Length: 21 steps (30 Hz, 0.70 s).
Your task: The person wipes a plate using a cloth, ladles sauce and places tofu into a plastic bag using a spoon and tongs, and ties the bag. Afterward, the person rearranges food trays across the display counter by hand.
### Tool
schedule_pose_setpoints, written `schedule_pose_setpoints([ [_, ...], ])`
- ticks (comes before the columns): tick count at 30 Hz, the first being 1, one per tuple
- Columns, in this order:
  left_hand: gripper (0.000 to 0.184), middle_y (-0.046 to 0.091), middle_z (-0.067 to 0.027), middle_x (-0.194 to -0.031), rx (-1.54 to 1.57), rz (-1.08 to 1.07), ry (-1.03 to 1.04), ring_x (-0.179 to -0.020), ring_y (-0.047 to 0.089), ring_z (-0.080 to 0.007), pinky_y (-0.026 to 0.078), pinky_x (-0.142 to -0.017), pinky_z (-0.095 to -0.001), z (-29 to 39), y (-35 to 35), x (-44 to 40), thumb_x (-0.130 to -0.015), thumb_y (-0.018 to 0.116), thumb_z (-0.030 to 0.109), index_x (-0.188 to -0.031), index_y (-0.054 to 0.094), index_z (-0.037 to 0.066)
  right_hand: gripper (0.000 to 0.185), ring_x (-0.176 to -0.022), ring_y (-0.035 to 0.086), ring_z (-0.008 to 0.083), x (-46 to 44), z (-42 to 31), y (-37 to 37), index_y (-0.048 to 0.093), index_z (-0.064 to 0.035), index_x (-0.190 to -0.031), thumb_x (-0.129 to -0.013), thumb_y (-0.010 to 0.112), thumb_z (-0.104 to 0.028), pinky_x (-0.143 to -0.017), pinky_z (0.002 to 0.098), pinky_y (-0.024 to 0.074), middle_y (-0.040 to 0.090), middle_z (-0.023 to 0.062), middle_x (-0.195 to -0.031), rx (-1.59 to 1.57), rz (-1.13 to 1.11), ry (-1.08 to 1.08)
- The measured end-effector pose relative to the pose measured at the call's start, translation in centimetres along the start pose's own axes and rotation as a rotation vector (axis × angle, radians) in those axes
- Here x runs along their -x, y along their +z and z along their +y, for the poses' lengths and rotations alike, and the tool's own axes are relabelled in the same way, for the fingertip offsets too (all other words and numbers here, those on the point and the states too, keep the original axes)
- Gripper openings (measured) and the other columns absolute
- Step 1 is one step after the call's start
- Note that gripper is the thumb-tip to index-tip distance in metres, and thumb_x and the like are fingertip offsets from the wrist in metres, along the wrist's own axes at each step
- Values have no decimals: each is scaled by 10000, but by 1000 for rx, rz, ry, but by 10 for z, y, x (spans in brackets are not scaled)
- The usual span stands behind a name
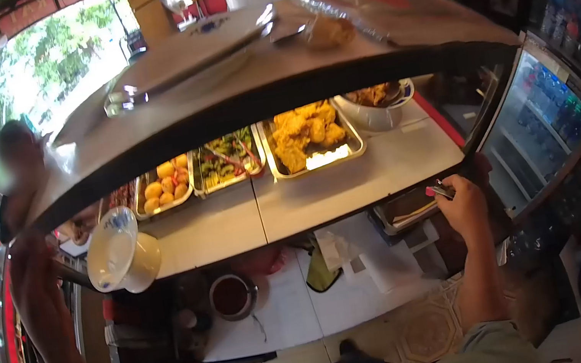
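Note:
My right hand [463, 201] is closed on a small object with a pink part and a shiny part, too small to name, beside a shallow metal tray [408, 211] under the display shelf. My left hand [30, 255] is raised at the left corner of the food case; its fingers are dim and hard to make out. Near it, cream bowls [143, 262] stand tilted together on the shelf. Inside the case are a metal tray of golden fried pieces [305, 132], a tray of greens [225, 160], and a tray of round yellow-brown food [165, 184].
Below the shelf, a counter [290, 314] holds a pot of dark red sauce [232, 297], a green cloth [320, 269] and white paper or plastic. A glass-door fridge [543, 113] stands at the right. Another person [19, 163] is beyond the case at the left.

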<state>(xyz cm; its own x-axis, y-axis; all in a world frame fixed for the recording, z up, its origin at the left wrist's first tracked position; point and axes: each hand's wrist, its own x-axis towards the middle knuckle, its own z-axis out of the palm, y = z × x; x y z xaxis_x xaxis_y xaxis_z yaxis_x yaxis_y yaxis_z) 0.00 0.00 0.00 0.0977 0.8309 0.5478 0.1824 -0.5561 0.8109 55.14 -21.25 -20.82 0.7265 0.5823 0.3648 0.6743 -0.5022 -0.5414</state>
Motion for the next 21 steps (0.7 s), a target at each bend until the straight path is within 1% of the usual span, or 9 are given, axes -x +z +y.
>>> schedule_pose_setpoints([
  [3, 205, 624, -43, -978, 266, 197, -327, -778, 564, -49, 473, -661, -167, -66, 26, 94, -910, 614, 100, -1108, 600, 48, 302, -886, 641, 349, -22, 17, -6, 628, 11, -896, -722, 764, -195, -745, 406, 497, 663, 201, -909, 159, -38, -41],
  [9, 217, 481, 32, -586, 349, 278, -874, -447, 427, -54, 315, -369, -203, -188, 44, 223, -965, 551, 287, -980, 622, 82, 169, -832, 602, 339, 16, -25, 22, 626, -27, -853, -764, 720, -136, -734, 407, 485, 642, 146, -851, 265, 219, -379],
  [11, 268, 400, 44, -545, 392, 388, -1038, -413, 392, -56, 259, -346, -218, -242, 59, 283, -980, 505, 330, -945, 619, 89, 122, -822, 598, 301, 49, -47, 34, 628, -37, -850, -778, 698, -107, -723, 378, 488, 636, 121, -859, -268, 21, -400],
  [13, 256, 407, 38, -554, 144, 296, -1157, -441, 409, -82, 288, -384, -241, -271, 84, 327, -963, 534, 302, -822, 584, 95, 112, -801, 595, 270, 86, -51, 66, 627, -36, -853, -783, 691, -96, -700, 355, 489, 639, 106, -867, -375, -357, -582],
  [15, 214, 408, 35, -570, -211, -56, -765, -517, 440, -100, 339, -446, -255, -356, 94, 415, -906, 615, 261, -757, 564, 117, 278, -998, 578, 313, 118, -46, 115, 645, -60, -1020, -800, 707, -218, -839, 409, 476, 608, 185, -1093, -316, -769, -492],
  [16, 167, 447, 17, -607, -146, -50, -889, -556, 462, -115, 373, -484, -278, -334, 105, 407, -865, 653, 228, -771, 581, 110, 278, -998, 578, 313, 134, -30, 143, 645, -60, -1020, -800, 707, -218, -839, 409, 476, 608, 185, -1093, -321, -794, -505],
  [18, 119, 526, -24, -695, 32, -113, -1175, -624, 510, -137, 435, -553, -312, -313, 141, 389, -807, 700, 185, -827, 615, 104, 558, -1264, 411, 400, 155, 10, 200, 556, -99, -1264, -803, 699, -379, -1015, 472, 369, 406, 280, -1372, 217, -707, -571],
  [19, 132, 566, -47, -747, 149, -189, -1329, -652, 536, -146, 463, -584, -323, -318, 145, 390, -789, 710, 174, -869, 631, 104, 769, -1387, 176, 465, 157, 26, 218, 411, -112, -1409, -794, 669, -495, -1109, 511, 231, 160, 311, -1497, 347, -887, -451],
  [21, 163, 630, -114, -991, -56, -503, -816, -857, 615, -212, 512, -766, -355, -308, 163, 383, -779, 678, 141, -929, 648, 83, 736, -1391, 175, 458, 165, 11, 228, 396, -84, -1410, -815, 684, -405, -1096, 525, 254, 171, 287, -1508, 556, -829, -501],
])
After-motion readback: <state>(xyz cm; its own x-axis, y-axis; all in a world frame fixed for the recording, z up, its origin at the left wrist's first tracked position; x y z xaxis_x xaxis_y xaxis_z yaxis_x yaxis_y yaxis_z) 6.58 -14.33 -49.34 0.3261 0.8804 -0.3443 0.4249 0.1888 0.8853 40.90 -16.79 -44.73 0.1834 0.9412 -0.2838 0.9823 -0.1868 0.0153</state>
